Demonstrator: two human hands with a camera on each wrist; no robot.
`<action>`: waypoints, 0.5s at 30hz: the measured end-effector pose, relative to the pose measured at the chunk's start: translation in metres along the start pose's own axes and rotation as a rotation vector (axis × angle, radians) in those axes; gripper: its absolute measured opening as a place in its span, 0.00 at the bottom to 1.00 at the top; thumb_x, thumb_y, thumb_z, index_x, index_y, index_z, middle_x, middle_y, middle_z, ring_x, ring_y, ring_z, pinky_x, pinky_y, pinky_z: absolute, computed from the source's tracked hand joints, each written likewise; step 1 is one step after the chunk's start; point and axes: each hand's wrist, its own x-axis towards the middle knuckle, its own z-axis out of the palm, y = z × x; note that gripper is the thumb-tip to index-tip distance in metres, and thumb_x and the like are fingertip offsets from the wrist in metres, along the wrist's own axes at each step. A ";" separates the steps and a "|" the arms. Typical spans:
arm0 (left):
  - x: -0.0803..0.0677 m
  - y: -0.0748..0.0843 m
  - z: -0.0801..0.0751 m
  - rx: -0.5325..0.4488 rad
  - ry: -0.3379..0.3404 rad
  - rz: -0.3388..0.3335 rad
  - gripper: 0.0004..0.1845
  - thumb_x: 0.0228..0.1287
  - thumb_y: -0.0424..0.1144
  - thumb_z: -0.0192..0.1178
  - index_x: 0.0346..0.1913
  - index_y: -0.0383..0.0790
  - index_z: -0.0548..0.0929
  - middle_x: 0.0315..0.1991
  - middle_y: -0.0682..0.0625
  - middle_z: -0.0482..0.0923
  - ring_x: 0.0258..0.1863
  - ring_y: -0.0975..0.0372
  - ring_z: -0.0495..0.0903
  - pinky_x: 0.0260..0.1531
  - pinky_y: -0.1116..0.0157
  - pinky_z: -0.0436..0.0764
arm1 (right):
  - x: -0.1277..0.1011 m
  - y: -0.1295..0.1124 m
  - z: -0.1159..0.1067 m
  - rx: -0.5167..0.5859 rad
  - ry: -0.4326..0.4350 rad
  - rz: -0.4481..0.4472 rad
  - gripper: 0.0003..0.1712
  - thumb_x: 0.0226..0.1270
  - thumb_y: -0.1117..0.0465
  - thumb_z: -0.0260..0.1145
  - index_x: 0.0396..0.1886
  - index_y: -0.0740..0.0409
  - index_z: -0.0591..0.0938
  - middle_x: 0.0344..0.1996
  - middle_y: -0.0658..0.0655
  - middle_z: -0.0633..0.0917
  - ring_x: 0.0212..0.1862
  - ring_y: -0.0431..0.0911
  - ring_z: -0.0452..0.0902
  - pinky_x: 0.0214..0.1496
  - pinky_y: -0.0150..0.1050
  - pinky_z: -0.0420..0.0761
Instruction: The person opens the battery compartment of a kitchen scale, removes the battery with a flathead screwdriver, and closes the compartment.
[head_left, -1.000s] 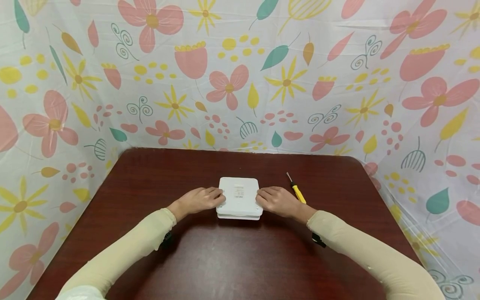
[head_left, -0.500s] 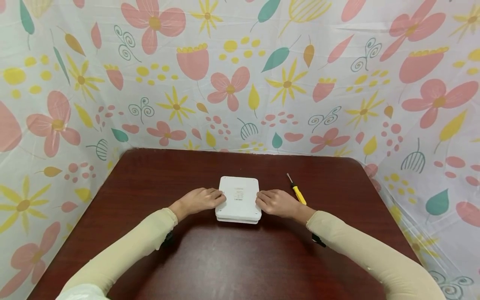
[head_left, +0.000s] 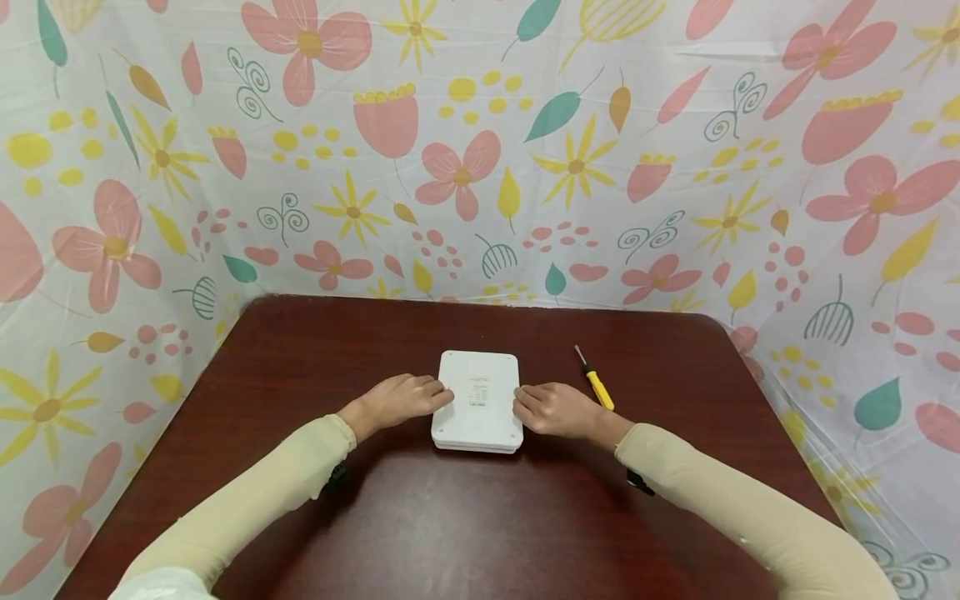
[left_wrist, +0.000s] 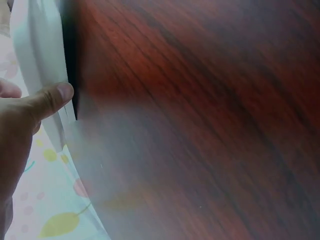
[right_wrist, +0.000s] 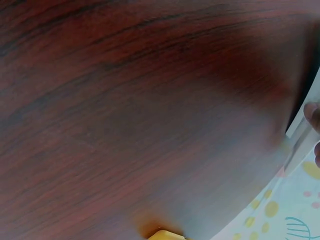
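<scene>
Both hands grip the white box (head_left: 477, 401) lying flat mid-table (head_left: 450, 517), the left hand (head_left: 397, 400) curled on its left edge, the right hand (head_left: 552, 409) on its right, a yellow screwdriver (head_left: 596, 386) just beside.

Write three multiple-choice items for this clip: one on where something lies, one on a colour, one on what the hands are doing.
1. Where does the screwdriver lie?
A. left of the white device
B. right of the white device, beyond the right hand
C. on top of the device

2. What colour is the screwdriver's handle?
A. yellow
B. red
C. black

3. How are the hands placed?
A. both lifted off the table
B. left hand and right hand each hold a side edge of the device
C. one grips the screwdriver

Key: 1 B, the tool lies on the table past the right hand. 2 A, the handle is plainly yellow. 3 B, fingers lie on both sides; the left wrist view shows a thumb on the edge.
</scene>
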 end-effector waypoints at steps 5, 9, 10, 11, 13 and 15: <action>-0.001 0.001 0.000 -0.027 -0.012 0.001 0.15 0.55 0.24 0.70 0.38 0.43 0.77 0.26 0.53 0.78 0.26 0.64 0.81 0.12 0.75 0.72 | 0.001 -0.001 -0.002 -0.015 -0.015 -0.034 0.21 0.77 0.74 0.45 0.30 0.63 0.82 0.33 0.59 0.89 0.35 0.44 0.87 0.36 0.33 0.89; -0.001 0.002 0.000 -0.029 -0.018 0.004 0.14 0.55 0.24 0.69 0.37 0.42 0.76 0.26 0.53 0.78 0.25 0.64 0.80 0.12 0.74 0.74 | 0.000 -0.002 -0.003 -0.024 -0.025 -0.042 0.22 0.78 0.73 0.43 0.30 0.63 0.83 0.33 0.60 0.89 0.36 0.45 0.87 0.37 0.33 0.89; -0.001 0.003 0.000 -0.030 -0.023 0.003 0.14 0.55 0.24 0.69 0.38 0.42 0.76 0.26 0.53 0.77 0.25 0.64 0.80 0.12 0.74 0.74 | 0.000 -0.002 -0.003 -0.026 -0.027 -0.040 0.22 0.79 0.73 0.43 0.30 0.63 0.82 0.33 0.60 0.89 0.36 0.45 0.87 0.37 0.33 0.89; -0.001 0.003 -0.001 -0.031 -0.026 0.000 0.15 0.55 0.24 0.69 0.38 0.42 0.76 0.26 0.53 0.77 0.25 0.64 0.79 0.13 0.74 0.74 | 0.000 -0.002 -0.003 -0.026 -0.028 -0.038 0.22 0.79 0.73 0.43 0.31 0.63 0.82 0.33 0.60 0.89 0.36 0.45 0.87 0.37 0.33 0.89; -0.001 0.002 -0.002 -0.037 -0.034 -0.005 0.15 0.56 0.24 0.69 0.38 0.42 0.76 0.26 0.53 0.77 0.25 0.64 0.79 0.13 0.74 0.74 | 0.001 -0.003 -0.004 -0.025 -0.029 -0.032 0.22 0.79 0.73 0.43 0.31 0.63 0.82 0.33 0.59 0.89 0.36 0.45 0.87 0.37 0.33 0.89; -0.001 0.002 -0.002 -0.043 -0.042 -0.009 0.15 0.56 0.23 0.70 0.39 0.42 0.77 0.27 0.53 0.77 0.25 0.64 0.79 0.13 0.74 0.75 | 0.001 -0.003 -0.005 -0.020 -0.028 -0.025 0.21 0.79 0.74 0.42 0.32 0.63 0.81 0.33 0.59 0.88 0.36 0.45 0.86 0.37 0.33 0.89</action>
